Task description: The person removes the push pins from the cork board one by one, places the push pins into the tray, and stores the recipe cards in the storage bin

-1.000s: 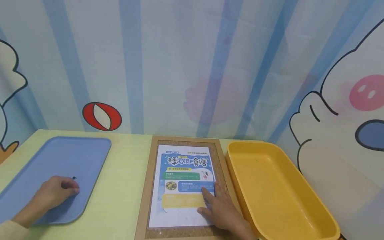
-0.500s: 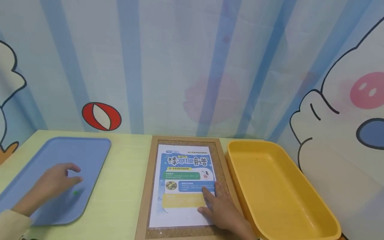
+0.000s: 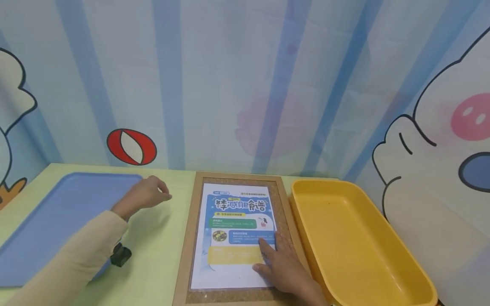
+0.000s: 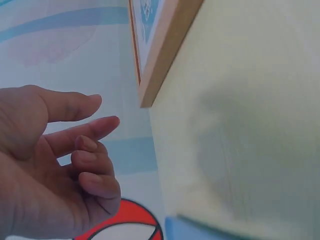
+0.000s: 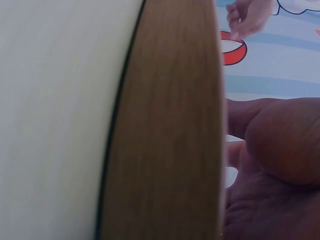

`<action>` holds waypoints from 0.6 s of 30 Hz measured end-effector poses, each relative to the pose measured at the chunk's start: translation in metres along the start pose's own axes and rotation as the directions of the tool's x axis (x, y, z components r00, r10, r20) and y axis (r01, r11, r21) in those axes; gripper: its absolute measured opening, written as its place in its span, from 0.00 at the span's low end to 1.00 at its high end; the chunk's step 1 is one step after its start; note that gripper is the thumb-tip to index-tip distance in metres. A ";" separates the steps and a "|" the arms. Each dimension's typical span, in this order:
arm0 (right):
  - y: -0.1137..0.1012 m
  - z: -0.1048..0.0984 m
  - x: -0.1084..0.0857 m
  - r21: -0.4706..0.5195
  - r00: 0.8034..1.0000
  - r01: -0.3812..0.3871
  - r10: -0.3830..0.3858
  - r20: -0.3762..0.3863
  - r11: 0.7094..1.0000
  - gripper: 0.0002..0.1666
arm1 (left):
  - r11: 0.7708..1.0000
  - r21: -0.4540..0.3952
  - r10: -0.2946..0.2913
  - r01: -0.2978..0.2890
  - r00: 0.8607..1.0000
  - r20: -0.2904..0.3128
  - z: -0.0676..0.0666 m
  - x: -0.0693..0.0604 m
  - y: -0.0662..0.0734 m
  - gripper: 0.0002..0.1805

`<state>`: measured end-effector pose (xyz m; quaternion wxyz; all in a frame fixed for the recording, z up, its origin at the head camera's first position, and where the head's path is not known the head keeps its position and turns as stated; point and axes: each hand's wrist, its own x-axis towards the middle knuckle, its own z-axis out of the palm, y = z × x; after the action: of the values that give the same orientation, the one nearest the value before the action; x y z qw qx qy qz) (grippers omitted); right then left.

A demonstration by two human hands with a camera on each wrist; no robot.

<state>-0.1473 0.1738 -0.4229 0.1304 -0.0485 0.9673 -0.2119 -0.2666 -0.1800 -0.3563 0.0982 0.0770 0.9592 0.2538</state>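
My left hand (image 3: 145, 195) is in the air above the table, between the blue tray (image 3: 84, 191) and the framed cork board (image 3: 187, 259). Its thumb and index finger (image 4: 82, 131) point forward with a gap between them, while the other fingers bend inward; nothing shows in its grasp. A printed sheet (image 3: 233, 272) with blue, green and yellow areas lies on the cork board. Spread fingers of my right hand (image 3: 285, 270) rest on the sheet's lower right part and the cork beside it. My left sleeve hides part of the tray.
A deep yellow bin (image 3: 344, 238) stands right of the board. Behind the pale yellow-green table (image 3: 153, 250) hangs a striped curtain (image 3: 218, 85) with cartoon prints. A black device (image 3: 121, 255) sits at my left wrist.
My left hand has moved right and away from me, off the blue tray to above the table. The green dot seen on the tray is out of sight. My right hand has stayed put.
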 end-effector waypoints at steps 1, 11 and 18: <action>0.000 0.000 0.000 0.002 1.000 -0.005 0.005 0.001 1.000 0.40 | 1.000 -0.022 0.001 -0.001 1.000 0.007 0.003 0.007 0.004 0.15; -0.001 -0.002 0.002 -0.005 1.000 -0.028 0.028 0.003 1.000 0.40 | 0.985 -0.170 -0.010 0.020 0.998 0.054 0.036 0.067 0.027 0.08; 0.000 -0.001 0.003 -0.002 0.997 -0.071 0.071 0.019 0.997 0.41 | 0.978 -0.193 -0.069 0.084 0.994 0.080 0.058 0.099 0.031 0.13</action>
<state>-0.1505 0.1734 -0.4229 0.1470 -0.0163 0.9673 -0.2061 -0.3461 -0.1069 -0.4049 0.1501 0.0393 0.9276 0.3399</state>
